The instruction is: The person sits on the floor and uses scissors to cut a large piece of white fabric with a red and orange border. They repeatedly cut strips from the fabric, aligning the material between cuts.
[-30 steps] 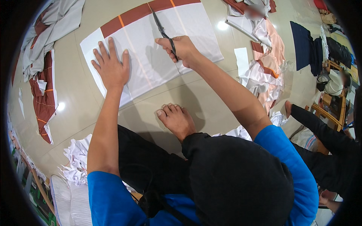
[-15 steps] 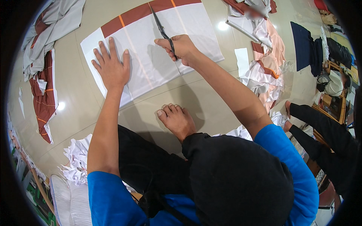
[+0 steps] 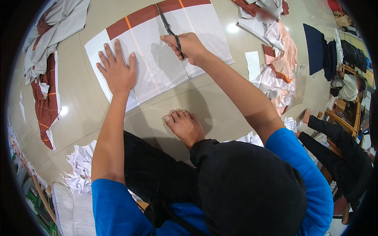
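Note:
A white fabric piece [image 3: 169, 74] with a brown band and thin orange stripes along its far side lies spread on the tiled floor. My left hand [image 3: 118, 72] presses flat on its left part, fingers spread. My right hand [image 3: 187, 49] grips black-handled scissors [image 3: 167, 25], whose dark blades point away toward the brown band. The blade tips lie at the far edge of the band. A line runs down the white fabric below the scissors; whether it is a cut or a crease I cannot make out.
Grey and brown cloth [image 3: 47, 98] lies at the left. Peach, white and brown fabric [image 3: 281, 70] is heaped at the right, with dark blue cloth [image 3: 319, 47] beyond. White scraps [image 3: 80, 165] sit beside my left arm. Another person's legs [image 3: 334, 137] stretch in from the right.
My right hand and the scissors have shifted slightly away from me. My left hand stays on the fabric. The other person's legs at the right have moved.

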Demonstrator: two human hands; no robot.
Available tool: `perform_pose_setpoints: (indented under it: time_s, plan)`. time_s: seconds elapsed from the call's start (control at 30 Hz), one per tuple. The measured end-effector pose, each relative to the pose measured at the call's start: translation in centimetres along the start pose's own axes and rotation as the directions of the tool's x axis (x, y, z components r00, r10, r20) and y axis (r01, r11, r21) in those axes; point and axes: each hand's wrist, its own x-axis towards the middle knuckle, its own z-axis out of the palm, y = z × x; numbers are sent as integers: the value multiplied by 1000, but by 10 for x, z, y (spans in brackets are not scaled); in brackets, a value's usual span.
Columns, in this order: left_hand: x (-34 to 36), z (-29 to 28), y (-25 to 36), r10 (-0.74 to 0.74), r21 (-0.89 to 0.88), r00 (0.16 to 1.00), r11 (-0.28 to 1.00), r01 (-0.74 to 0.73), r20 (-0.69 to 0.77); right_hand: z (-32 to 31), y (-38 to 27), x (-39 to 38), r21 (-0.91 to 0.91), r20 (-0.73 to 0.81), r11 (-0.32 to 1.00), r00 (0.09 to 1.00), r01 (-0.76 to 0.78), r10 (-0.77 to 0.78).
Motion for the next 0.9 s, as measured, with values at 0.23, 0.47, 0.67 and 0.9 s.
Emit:
perform_pose_setpoints:
  time_s: [0.23,0.47,0.67,0.9]
  plan:
    - [0,0,0,-2,11,1000,1000,2,0,0,-1,3,-34,3,999,1000,-4,4]
    - [0,0,0,-10,-15,1000,1000,10,7,1,1,5,-30,12,1000,1000,10,-9]
    - [0,-2,1,-8,-22,1000,1000,8,11,-1,-5,4,-12,24,1000,1000,14,-14]
    - [0,-2,1,-7,-15,1000,1000,8,14,1,-12,9,-1,28,1000,999,18,-18]
